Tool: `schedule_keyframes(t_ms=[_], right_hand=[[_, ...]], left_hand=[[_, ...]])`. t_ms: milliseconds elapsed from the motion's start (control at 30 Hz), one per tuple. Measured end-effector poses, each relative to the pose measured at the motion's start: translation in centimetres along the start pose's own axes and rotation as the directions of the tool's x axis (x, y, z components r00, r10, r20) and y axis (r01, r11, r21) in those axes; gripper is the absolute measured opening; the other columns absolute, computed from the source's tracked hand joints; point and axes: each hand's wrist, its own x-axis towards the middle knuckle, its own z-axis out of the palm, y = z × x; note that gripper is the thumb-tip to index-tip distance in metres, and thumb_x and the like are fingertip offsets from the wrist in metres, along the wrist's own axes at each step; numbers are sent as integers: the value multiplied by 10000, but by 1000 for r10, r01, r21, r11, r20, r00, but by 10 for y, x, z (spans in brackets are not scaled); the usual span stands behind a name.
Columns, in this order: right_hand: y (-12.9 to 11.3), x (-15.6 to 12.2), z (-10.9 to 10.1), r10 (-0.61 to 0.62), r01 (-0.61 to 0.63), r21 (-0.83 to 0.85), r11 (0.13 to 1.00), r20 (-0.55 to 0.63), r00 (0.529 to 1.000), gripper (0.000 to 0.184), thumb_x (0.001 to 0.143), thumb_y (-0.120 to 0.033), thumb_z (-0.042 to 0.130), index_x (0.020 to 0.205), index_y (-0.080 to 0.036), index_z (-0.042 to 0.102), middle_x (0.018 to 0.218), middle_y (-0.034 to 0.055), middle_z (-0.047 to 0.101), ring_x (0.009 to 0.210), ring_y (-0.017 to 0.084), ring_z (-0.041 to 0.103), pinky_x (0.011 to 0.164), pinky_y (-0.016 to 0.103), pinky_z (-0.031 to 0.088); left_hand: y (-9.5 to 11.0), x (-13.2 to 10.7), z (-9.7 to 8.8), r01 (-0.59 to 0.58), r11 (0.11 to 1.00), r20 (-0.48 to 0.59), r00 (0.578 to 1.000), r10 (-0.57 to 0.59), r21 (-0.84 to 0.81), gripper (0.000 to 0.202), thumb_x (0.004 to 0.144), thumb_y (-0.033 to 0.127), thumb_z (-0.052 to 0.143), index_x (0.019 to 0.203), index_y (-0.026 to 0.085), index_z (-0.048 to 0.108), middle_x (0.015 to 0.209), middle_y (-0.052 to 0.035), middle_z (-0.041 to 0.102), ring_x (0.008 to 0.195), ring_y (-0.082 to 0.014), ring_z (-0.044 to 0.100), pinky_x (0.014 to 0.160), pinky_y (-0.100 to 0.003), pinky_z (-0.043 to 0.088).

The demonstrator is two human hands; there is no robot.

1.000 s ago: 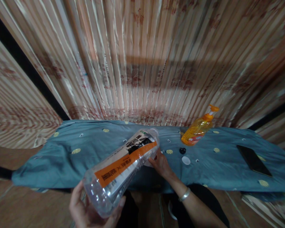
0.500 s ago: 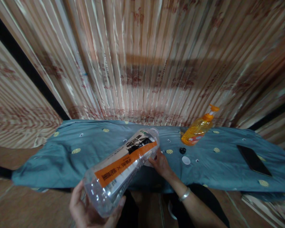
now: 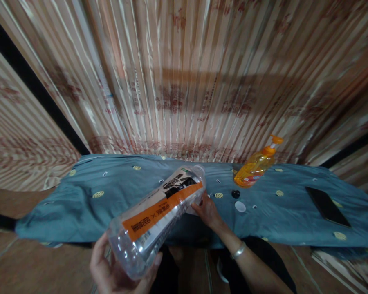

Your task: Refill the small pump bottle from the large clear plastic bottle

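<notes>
A large clear plastic bottle with an orange, white and black label lies tilted across my two hands, its neck pointing away to the right. Wrapped around its base is my left hand, with the thumb at the near side. My right hand is closed at the upper end near the neck; its fingertips are partly hidden behind the bottle. A pale edge shows beneath that hand, too little of it to name. The bottle appears to have no liquid in it.
A pump bottle of orange liquid stands on the blue-green cloth. Near it lie a small black object and a white disc. Farther right is a dark phone. Striped curtains hang behind, between dark poles.
</notes>
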Motion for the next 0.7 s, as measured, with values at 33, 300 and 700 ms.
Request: schedule_keyframes(t_ms=[33, 300, 700], right_hand=[[0, 0, 0, 3, -3, 3, 1000, 8, 1000, 417, 878, -272, 733, 1291, -254, 672, 909, 36, 788, 768, 285, 773, 689, 433, 686], [2, 1, 2, 19, -19, 11, 1000, 13, 1000, 409, 885, -292, 741, 1286, -248, 670, 937, 47, 792, 761, 283, 762, 748, 475, 693], [0, 0, 0, 52, -53, 13, 999, 23, 998, 408, 875, -300, 765, 1270, -242, 680, 906, 46, 783, 748, 280, 759, 757, 474, 691]], left_hand=[[-1, 0, 0, -5, 1000, 1, 1000, 5, 2, 1039, 485, 412, 1082, 1405, 287, 616, 1331, -55, 698, 1193, -273, 686, 885, -303, 636], [-13, 3, -6, -20, 1000, 19, 1000, 20, 2, 1072, 469, 435, 1086, 1419, 272, 617, 1369, -84, 692, 1214, -287, 685, 898, -310, 639], [-4, 0, -2, -8, 1000, 17, 1000, 8, 15, 1025, 513, 419, 1069, 1424, 275, 621, 1340, -70, 707, 1172, -276, 716, 849, -303, 662]])
